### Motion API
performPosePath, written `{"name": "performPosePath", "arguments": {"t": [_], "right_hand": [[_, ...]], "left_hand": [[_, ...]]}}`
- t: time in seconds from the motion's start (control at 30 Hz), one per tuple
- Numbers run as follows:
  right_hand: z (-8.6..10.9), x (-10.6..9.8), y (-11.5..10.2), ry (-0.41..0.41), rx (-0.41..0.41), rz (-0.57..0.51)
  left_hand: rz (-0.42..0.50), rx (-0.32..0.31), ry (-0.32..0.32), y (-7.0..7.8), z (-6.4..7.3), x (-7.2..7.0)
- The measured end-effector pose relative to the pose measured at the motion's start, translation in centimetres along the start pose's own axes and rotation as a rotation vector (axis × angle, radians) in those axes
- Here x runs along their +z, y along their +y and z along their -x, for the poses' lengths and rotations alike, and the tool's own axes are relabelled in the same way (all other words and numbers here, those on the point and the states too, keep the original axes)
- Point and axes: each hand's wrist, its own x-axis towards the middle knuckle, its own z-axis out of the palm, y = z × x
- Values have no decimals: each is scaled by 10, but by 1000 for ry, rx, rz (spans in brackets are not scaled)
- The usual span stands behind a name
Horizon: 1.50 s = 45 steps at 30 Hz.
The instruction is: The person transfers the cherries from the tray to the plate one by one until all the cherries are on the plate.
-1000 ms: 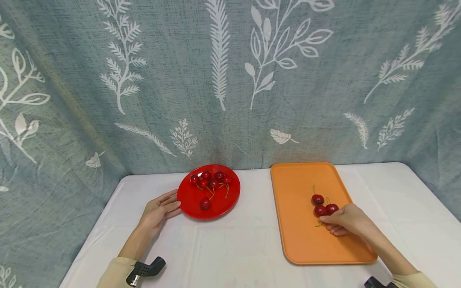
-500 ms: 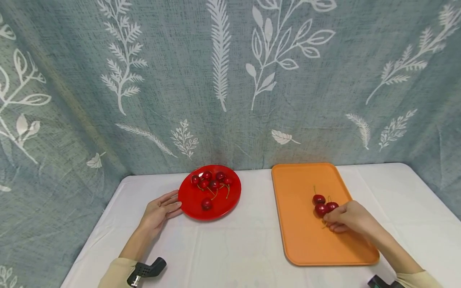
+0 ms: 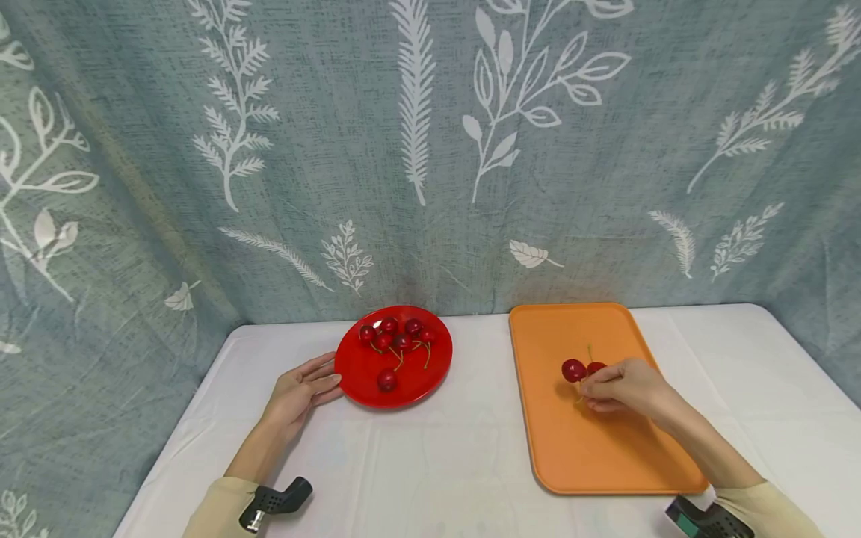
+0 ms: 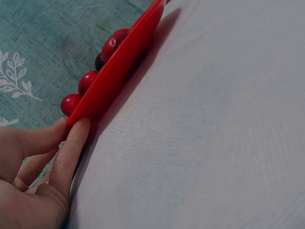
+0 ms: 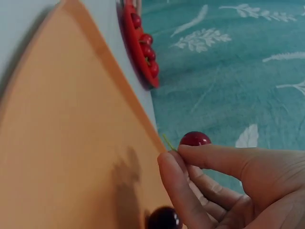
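Observation:
My right hand pinches a cherry by its thin green stem between thumb and finger, above the orange tray. In the right wrist view the cherry shows just past my fingertips, partly covered. Behind my hand another cherry lies on the tray, and a dark cherry shows below my fingers. At the left my left hand touches the rim of a red plate with fairly straight fingers, seen close in the left wrist view. Several stemmed cherries lie on the plate.
The orange tray lies flat on the right of the white cloth-covered table. White cloth separates plate and tray. A blue-green leaf-patterned curtain hangs behind and beside the table.
My right hand has risen and moved left and away from me, lifting a cherry off the group on the tray. The left hand keeps its place at the plate.

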Motion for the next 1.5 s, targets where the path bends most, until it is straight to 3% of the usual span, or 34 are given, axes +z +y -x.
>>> {"name": "performPosePath", "arguments": {"t": [0.5,0.9,1.37,1.5], "right_hand": [[-39,45,-43,-4,-68,81],[-72,92,-78,-20,-183,-2],[-98,144,-93,-26,-177,16],[-105,154,-96,-63,-166,-17]], "left_hand": [[-4,1,-11,0,-1,0],[4,6,-7,1,0,-2],[14,9,-11,0,-1,-2],[13,12,-15,1,0,-2]]}}
